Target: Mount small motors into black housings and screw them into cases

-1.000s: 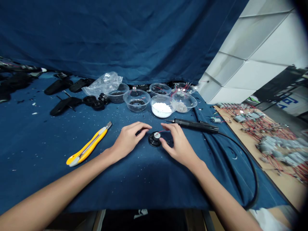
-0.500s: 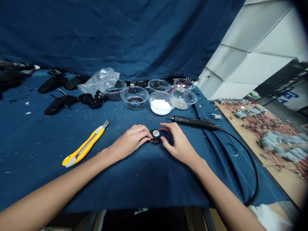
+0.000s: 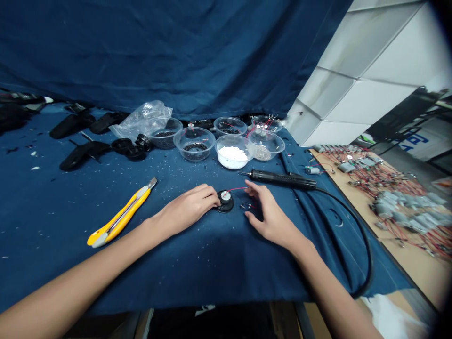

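Inward from the front edge of the worktop (image 3: 197, 278): left hand (image 3: 189, 206) touching a round black part (image 3: 226, 206), pinch indiscernible; right hand (image 3: 271, 216), spread, beside a red wire (image 3: 237, 189).

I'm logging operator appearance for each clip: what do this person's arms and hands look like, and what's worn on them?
The left hand and right hand are ungloved, with no rings or watch visible. Both forearms are sleeveless as far as the picture shows.
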{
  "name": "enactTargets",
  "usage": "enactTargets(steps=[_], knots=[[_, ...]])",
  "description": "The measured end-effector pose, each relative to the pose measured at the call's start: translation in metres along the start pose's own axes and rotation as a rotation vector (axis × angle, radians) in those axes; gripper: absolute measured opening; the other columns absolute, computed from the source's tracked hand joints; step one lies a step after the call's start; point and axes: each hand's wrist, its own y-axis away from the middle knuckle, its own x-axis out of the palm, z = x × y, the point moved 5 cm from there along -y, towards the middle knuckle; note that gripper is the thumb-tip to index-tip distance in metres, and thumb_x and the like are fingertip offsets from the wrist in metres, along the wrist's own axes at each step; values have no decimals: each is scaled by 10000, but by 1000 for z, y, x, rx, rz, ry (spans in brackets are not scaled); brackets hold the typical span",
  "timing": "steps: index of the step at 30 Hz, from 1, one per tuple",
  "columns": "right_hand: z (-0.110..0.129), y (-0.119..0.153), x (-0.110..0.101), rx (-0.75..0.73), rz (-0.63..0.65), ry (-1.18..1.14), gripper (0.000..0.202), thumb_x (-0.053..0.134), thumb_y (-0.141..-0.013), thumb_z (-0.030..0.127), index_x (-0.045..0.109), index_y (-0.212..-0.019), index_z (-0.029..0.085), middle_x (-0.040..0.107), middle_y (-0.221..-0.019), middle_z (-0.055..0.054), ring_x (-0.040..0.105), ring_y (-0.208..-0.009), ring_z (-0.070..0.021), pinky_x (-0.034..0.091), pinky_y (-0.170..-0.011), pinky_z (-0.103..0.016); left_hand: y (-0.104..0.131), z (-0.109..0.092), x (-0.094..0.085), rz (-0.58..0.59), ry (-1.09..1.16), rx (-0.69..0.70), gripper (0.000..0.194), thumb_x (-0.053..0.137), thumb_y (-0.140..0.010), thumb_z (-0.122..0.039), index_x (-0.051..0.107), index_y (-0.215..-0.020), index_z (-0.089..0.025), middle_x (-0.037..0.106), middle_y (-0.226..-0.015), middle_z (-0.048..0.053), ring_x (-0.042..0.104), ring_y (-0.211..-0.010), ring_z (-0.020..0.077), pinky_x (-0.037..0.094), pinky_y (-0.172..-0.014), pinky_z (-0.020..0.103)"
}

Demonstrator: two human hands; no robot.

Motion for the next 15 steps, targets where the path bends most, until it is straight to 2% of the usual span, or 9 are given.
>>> enactTargets(steps=[8, 13, 15], knots=[[-9, 5, 6, 34, 29, 35, 687, 536, -838, 132, 251, -1453, 242, 560, -1157, -73, 519, -1097, -231, 388, -1020, -481, 2, 2, 5, 51, -61, 23, 207, 388, -972, -133, 585, -1035, -144, 583, -1028, 75, 519, -963, 176, 465, -894, 334], [-8, 4, 6, 60, 5, -18, 729, 520, -880, 173, 137, -1495, 248, 633, -993, -28, 600, -956, -207, 444, -962, -443, 0, 3, 7, 42, -77, 2, 154, 427, -961, -148, 574, -1009, -149, 564, -1029, 72, 506, -963, 181, 466, -857, 314], [-4, 4, 7, 52, 5, -19, 719, 518, -893, 188, 138, -1500, 251, 646, -967, -22, 612, -940, -208, 458, -948, -431, -1, 5, 10, 24, -40, -16, 124, 443, -958, -161, 561, -991, -151, 562, -1011, 65, 513, -949, 177, 465, -846, 305]])
